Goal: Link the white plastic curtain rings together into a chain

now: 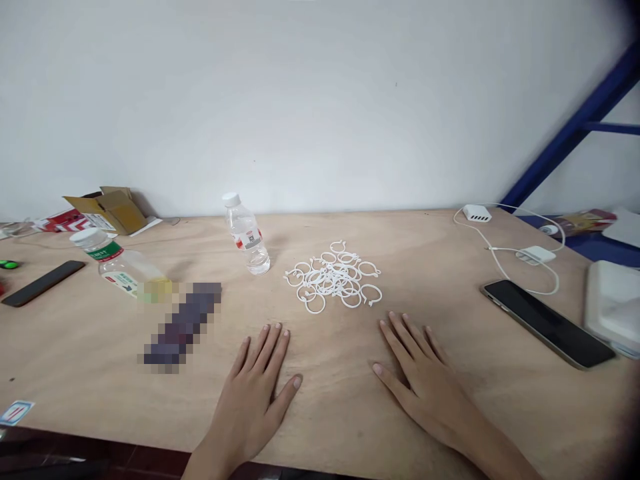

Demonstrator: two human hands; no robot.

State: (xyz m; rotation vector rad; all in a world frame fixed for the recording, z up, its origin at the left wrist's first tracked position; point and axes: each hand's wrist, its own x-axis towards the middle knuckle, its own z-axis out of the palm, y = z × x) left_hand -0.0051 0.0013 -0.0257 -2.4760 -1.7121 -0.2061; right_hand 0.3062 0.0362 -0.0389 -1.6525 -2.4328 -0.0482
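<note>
Left grip [254,395] and right grip [427,387], both bare, lie flat on the light brown wooden counter [335,413], spread out with thumbs sticking inward. Farther back, between the two but apart from both, is a messy pile of thin white rings [331,277]. A clear plastic bottle with a white cap [249,241] stands left of it.

The slender, bare left hand [253,400], at lower centre-left of the frame, has long, slim fingers with short, rounded fingernails [297,382]; the equally slender, bare right hand [425,383], at lower right, joins a narrow, bare forearm [487,440].
</note>
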